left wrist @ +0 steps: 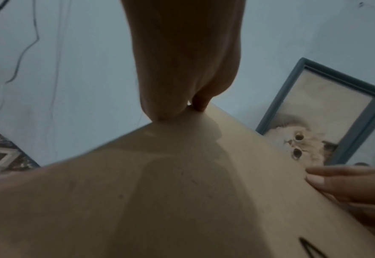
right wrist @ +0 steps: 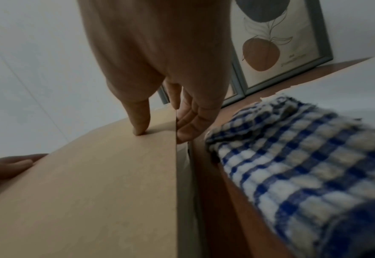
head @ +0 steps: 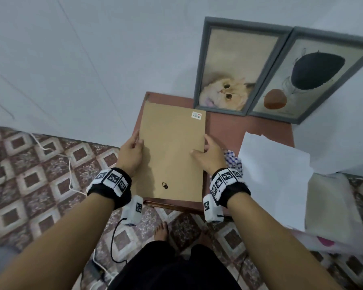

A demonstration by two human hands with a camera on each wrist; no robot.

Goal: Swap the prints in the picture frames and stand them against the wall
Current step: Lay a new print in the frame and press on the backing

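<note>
A brown backing board [head: 172, 151] with a barcode sticker [head: 196, 115] and a small black hanger [head: 165, 185] is over the reddish table [head: 239, 126]. My left hand [head: 132, 151] grips its left edge, thumb on top. My right hand [head: 208, 153] pinches its right edge; in the right wrist view the thumb presses the top of the board [right wrist: 104, 183] and the fingers curl down past the edge. A pale strip shows beneath that edge. Two grey frames lean on the wall: a cat print [head: 228, 65] and an abstract fruit print [head: 310, 76].
A blue checked cloth [head: 232, 158] lies right of the board, beside loose white sheets [head: 275, 174] hanging over the table's right side. A white cable [head: 69, 164] runs across the patterned floor at the left. My bare foot [head: 161, 231] is below the table's near edge.
</note>
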